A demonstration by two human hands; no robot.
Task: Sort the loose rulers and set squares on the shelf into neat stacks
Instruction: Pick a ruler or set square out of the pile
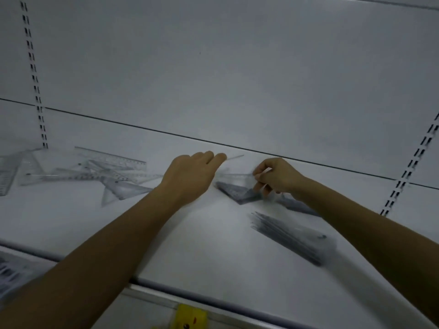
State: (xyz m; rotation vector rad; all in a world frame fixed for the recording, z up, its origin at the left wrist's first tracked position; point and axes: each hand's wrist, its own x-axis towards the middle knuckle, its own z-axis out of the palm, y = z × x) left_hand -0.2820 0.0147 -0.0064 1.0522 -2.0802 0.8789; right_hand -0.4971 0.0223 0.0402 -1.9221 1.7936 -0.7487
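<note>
Pinching with right hand point(278, 179) fingertips point(260, 171), closed on one corner of a clear plastic set square point(237, 177), held tilted just above a grey triangular stack of set squares point(240, 194). Left hand point(190, 176) on the opposite side, fingers curled forward and close together, a thin clear edge showing past the tips. Pinching that edge or merely steadying it: cannot tell through the blur.

Further out, another grey stack of flat pieces point(297, 206), half hidden behind the right forearm. A fanned grey bundle of long rulers point(289, 236) nearer the front. Well apart to the left, a loose heap of clear rulers and set squares point(95, 172). All on the white metal shelf point(213, 233).

Likely trouble: slick plastic on slick plastic, gripped at a single corner, so prone to swing and land rotated off the stack's outline. Could also shear the top pieces sideways if lowered with any sliding motion. Hard to read transparent edges against the pale shelf, hence easy to misjudge alignment. Worth minding the right forearm too, close over the stack behind and the fanned rulers, a low sweep enough to scatter both.
</note>
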